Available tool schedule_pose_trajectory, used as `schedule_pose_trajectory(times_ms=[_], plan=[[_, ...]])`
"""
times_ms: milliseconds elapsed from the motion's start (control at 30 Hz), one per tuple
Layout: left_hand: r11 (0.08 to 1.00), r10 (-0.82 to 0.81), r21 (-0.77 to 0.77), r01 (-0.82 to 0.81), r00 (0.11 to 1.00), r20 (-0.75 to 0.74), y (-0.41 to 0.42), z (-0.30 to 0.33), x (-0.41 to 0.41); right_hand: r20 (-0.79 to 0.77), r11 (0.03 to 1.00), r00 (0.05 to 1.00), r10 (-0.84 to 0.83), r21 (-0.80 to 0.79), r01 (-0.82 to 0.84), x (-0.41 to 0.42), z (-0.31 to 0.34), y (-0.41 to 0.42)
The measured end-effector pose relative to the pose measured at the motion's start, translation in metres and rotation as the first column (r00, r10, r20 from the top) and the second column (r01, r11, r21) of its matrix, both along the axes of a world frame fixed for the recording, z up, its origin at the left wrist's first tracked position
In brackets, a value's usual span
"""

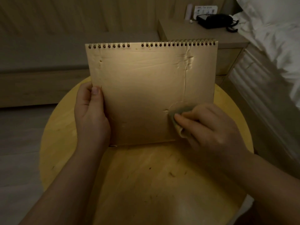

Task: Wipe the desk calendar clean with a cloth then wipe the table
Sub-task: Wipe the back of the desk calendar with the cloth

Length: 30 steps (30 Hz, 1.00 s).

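Round yellow wooden tabletop (65, 135) carries a creased brown cardboard spiral calendar (146, 88), seemingly light and stiff, left hand (91, 111) clasping its edge, right hand (211, 127) pinching a small grey cloth (177, 114).

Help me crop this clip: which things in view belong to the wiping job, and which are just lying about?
Job: desk calendar, cloth, round table, left hand, right hand.
Lying about: black telephone, card stand, nightstand, bed.

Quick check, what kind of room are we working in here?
Probably a hotel bedroom: a bed with white bedding, a nightstand holding a black corded phone, and a small round wooden table.
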<state>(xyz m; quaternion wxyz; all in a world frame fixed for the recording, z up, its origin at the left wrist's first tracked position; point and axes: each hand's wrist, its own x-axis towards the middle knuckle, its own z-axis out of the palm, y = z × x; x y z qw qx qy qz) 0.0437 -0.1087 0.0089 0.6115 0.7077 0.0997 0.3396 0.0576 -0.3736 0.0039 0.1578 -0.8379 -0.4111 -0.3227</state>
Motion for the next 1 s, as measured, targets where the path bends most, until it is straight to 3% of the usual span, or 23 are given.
schedule_pose_trajectory(times_ms=[433, 1000], plan=[[1.0, -0.005, -0.005, 0.005, 1.0, 0.003, 0.002, -0.002, 0.0, 0.104, 0.977, 0.976, -0.189, 0.124, 0.176, 0.076, 0.087, 0.042], [0.999, -0.004, -0.054, 0.004, 1.0, -0.011, 0.001, -0.003, 0.003, -0.037, 0.998, 0.998, 0.047, -0.034, -0.048, -0.032, -0.032, 0.015]])
